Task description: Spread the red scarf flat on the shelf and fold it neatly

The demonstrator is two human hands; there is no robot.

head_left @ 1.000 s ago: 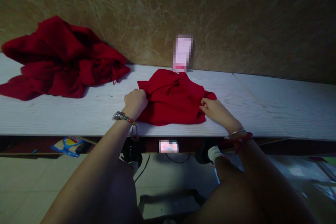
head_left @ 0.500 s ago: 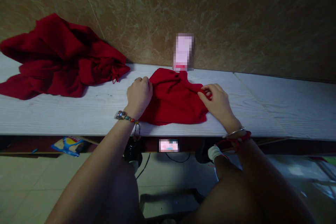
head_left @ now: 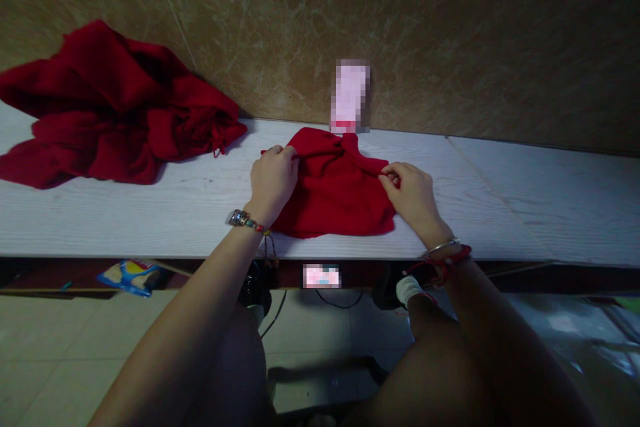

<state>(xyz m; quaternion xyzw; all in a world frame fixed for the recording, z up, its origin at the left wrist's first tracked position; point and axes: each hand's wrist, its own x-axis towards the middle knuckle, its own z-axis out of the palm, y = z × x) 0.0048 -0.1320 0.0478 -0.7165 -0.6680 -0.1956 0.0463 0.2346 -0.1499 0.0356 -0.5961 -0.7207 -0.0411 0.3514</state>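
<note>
Clock positions are referring to the red cloth (head_left: 337,193). Lettering on the blue packet (head_left: 133,278) at 8 o'clock is appearing too small to read; the pink item (head_left: 349,95) at 12 o'clock is showing blurred. The red cloth is lying creased on the white table (head_left: 505,207). The right hand (head_left: 413,193) is pinching its 3 o'clock edge. The left hand (head_left: 274,180) is covering its 10 o'clock edge, fingers curling; its grip cannot be told. A second red cloth (head_left: 117,113) is lying heaped at 10 o'clock.
</note>
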